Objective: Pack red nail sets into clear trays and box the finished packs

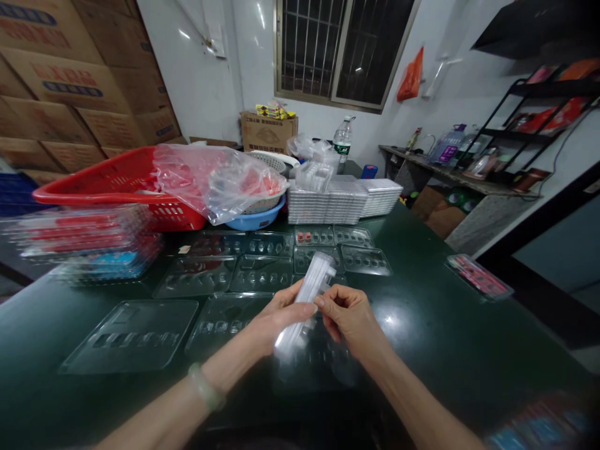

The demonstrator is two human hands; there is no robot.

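Observation:
My left hand point(285, 310), with a pale green bangle on its wrist, is closed around a stack of clear plastic trays point(312, 281) held on edge above the table. At the stack's right side my right hand point(345, 307) pinches near the tray edges, thumb against the fingers. Whether a single tray is between those fingertips is hard to see. Several clear trays with moulded pockets lie flat on the table, among them a large one point(135, 356) at the left. One tray point(315, 236) at the back holds small orange-red pieces.
Stacked clear trays point(328, 206) stand at the back, beside a red basket point(94, 178) draped with a plastic bag point(210, 178) and a blue basin point(260, 219). Packed trays point(94, 234) sit at the left; another packed tray point(480, 276) lies near the right table edge.

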